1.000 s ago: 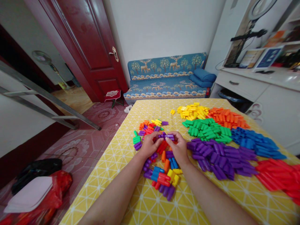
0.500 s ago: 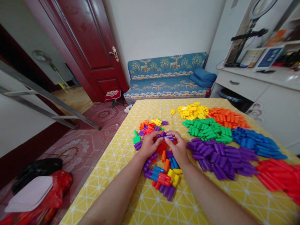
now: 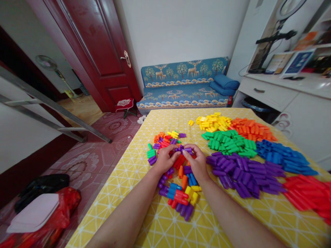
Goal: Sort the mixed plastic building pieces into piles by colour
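Note:
Between my two hands are small purple plastic pieces [image 3: 187, 150]. My left hand [image 3: 165, 160] pinches their left end with thumb and fingers, and my right hand [image 3: 197, 162] grips the right end. Beneath and around the hands lies a ring-like cluster of mixed pieces. It includes green pieces [image 3: 150, 152] on the left, an orange piece [image 3: 184, 181], blue pieces [image 3: 191, 179] and joined red pieces [image 3: 181, 197] nearer me. Some of the cluster is hidden by my hands.
On the yellow patterned table [image 3: 124, 206], sorted heaps lie to the right: yellow [image 3: 213, 122], orange [image 3: 252, 129], green [image 3: 230, 143], purple [image 3: 243, 172], blue [image 3: 283, 156] and red [image 3: 307, 194]. A blue sofa [image 3: 181, 94] stands beyond the table's far edge.

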Demonstrator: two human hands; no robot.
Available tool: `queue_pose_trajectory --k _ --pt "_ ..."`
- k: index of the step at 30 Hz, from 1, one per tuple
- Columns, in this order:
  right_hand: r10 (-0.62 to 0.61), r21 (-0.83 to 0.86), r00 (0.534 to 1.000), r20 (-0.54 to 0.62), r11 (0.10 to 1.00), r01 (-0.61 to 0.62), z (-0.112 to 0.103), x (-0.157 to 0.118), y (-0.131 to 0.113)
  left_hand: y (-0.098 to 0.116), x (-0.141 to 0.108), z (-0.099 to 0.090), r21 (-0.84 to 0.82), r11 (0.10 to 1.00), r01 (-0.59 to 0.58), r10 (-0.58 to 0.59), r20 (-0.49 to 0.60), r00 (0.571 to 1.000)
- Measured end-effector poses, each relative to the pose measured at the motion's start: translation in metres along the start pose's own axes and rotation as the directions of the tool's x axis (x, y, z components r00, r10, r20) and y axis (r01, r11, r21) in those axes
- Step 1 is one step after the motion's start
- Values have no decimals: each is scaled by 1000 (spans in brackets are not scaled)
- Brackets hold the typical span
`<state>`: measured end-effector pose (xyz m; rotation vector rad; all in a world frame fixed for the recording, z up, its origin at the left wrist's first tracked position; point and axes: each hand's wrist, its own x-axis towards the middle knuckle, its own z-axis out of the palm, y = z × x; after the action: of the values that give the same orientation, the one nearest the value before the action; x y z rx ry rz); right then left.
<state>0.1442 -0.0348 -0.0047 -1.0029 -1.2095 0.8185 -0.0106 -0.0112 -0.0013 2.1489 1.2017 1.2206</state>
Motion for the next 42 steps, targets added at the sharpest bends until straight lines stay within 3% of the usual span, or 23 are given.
queue_pose_trajectory --k 16,42 --pt "76 31 997 0 997 -76 0 2 7 -1 -1 1 9 1000 9 -9 19 1000" --pt "68 18 998 4 998 -68 0 4 9 0 -1 0 -20 999 31 -30 42 999"
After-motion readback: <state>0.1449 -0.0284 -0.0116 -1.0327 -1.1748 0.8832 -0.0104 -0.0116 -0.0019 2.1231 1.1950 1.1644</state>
